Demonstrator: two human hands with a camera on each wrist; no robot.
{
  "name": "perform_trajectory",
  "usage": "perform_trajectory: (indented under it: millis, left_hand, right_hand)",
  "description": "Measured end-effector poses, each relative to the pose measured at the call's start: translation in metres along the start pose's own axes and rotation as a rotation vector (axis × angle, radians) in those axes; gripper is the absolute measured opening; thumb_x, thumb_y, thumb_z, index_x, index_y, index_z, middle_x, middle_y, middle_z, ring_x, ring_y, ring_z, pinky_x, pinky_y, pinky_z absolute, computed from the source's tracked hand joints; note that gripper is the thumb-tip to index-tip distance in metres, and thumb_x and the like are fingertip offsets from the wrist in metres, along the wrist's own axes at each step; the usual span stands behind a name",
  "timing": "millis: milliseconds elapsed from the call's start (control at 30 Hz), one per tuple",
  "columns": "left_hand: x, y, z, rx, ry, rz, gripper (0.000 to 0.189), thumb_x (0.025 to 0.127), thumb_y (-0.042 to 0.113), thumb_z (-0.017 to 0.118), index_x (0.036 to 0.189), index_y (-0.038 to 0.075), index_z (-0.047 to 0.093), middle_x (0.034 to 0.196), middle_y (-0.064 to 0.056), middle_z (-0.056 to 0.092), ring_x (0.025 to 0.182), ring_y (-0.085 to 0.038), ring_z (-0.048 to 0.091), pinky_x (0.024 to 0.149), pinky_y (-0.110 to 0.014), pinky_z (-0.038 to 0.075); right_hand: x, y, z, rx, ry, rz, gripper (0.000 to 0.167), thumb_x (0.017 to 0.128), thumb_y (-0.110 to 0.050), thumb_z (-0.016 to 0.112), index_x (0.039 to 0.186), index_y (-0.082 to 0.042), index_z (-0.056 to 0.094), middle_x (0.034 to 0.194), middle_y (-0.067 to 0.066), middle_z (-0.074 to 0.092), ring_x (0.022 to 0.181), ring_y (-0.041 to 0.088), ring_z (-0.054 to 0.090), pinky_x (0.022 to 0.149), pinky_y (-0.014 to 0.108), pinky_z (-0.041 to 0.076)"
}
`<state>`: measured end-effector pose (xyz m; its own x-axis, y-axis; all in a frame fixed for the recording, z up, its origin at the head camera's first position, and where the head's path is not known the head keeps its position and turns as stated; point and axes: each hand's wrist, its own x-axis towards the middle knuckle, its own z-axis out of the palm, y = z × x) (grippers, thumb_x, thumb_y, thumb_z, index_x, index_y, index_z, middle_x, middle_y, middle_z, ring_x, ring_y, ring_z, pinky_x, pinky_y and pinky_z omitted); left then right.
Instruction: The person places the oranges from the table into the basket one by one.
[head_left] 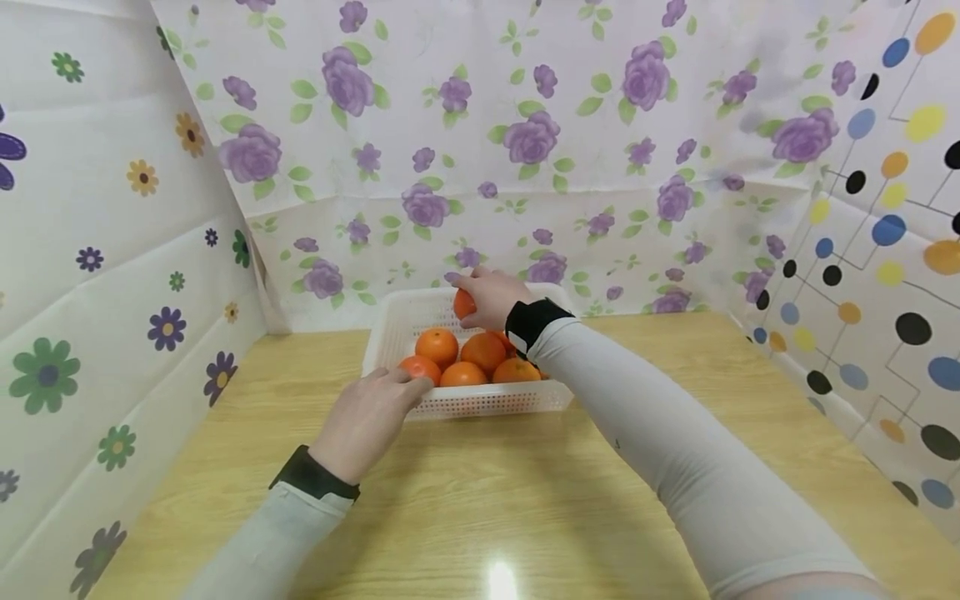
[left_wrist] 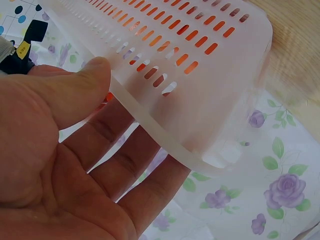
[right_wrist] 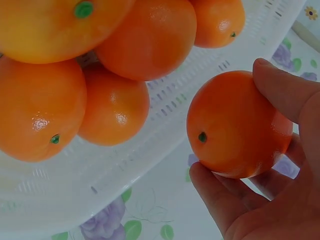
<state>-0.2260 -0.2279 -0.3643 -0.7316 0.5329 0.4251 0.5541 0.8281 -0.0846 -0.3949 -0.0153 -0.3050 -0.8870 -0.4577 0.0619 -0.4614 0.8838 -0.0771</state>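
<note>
A white plastic basket with slotted walls holds several oranges. At its near left corner, my left hand grips the rim; in the left wrist view the thumb lies at the basket wall and the fingers pass behind the edge. Over the far part of the basket, my right hand holds one orange between thumb and fingers, apart from the others. Its small green stem mark faces the right wrist camera. In the head view, the right hand and wrist partly cover the held orange and the basket's right side.
The basket stands on a light wooden table, near its back edge. A cloth with purple flowers hangs right behind it. More patterned cloth borders the left side, and a dotted cloth the right.
</note>
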Motion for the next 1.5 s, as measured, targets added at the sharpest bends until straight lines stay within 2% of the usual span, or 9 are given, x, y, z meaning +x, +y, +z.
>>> perform_trajectory:
  millis: [333, 600, 933, 1100, 1500]
  left_hand:
    - [0.001, 0.0, -0.001, 0.004, -0.027, -0.019, 0.035, 0.091, -0.006, 0.086, 0.11, 0.019, 0.071, 0.095, -0.001, 0.071, 0.076, -0.023, 0.057, 0.069, -0.036, 0.056]
    - [0.001, 0.0, -0.001, -0.003, 0.016, 0.0, 0.032, 0.091, -0.008, 0.084, 0.107, 0.016, 0.071, 0.091, -0.001, 0.069, 0.074, -0.025, 0.058, 0.066, -0.037, 0.056]
    - [0.0, 0.0, 0.001, 0.011, 0.016, -0.001, 0.033, 0.09, -0.006, 0.087, 0.108, 0.016, 0.071, 0.091, -0.001, 0.069, 0.072, -0.023, 0.057, 0.066, -0.036, 0.056]
    - [0.0, 0.0, 0.001, 0.005, 0.013, 0.002, 0.031, 0.091, -0.008, 0.084, 0.106, 0.016, 0.071, 0.09, -0.002, 0.07, 0.074, -0.025, 0.058, 0.067, -0.037, 0.056]
    - [-0.001, -0.001, 0.002, 0.02, 0.049, 0.012, 0.031, 0.089, -0.006, 0.086, 0.106, 0.016, 0.073, 0.092, -0.001, 0.072, 0.074, -0.025, 0.061, 0.067, -0.038, 0.057]
  right_hand:
    - [0.014, 0.002, 0.011, -0.013, -0.024, -0.003, 0.075, 0.1, -0.036, 0.085, 0.166, -0.021, 0.051, 0.153, 0.013, 0.056, 0.132, 0.037, 0.061, 0.109, 0.047, 0.054]
    - [0.013, -0.002, 0.012, -0.002, -0.029, -0.01, 0.071, 0.1, -0.033, 0.085, 0.163, -0.02, 0.054, 0.151, 0.013, 0.059, 0.128, 0.036, 0.062, 0.109, 0.048, 0.054]
    - [0.017, 0.0, 0.02, 0.004, -0.019, -0.018, 0.07, 0.099, -0.033, 0.086, 0.161, -0.021, 0.056, 0.148, 0.012, 0.06, 0.126, 0.035, 0.062, 0.107, 0.047, 0.055]
    - [0.021, 0.003, 0.025, -0.01, -0.019, -0.03, 0.07, 0.099, -0.033, 0.086, 0.161, -0.021, 0.056, 0.147, 0.012, 0.06, 0.125, 0.034, 0.063, 0.105, 0.047, 0.056]
    - [0.021, 0.001, 0.025, 0.005, -0.035, -0.018, 0.071, 0.099, -0.033, 0.086, 0.162, -0.02, 0.056, 0.148, 0.012, 0.06, 0.124, 0.034, 0.062, 0.107, 0.049, 0.055]
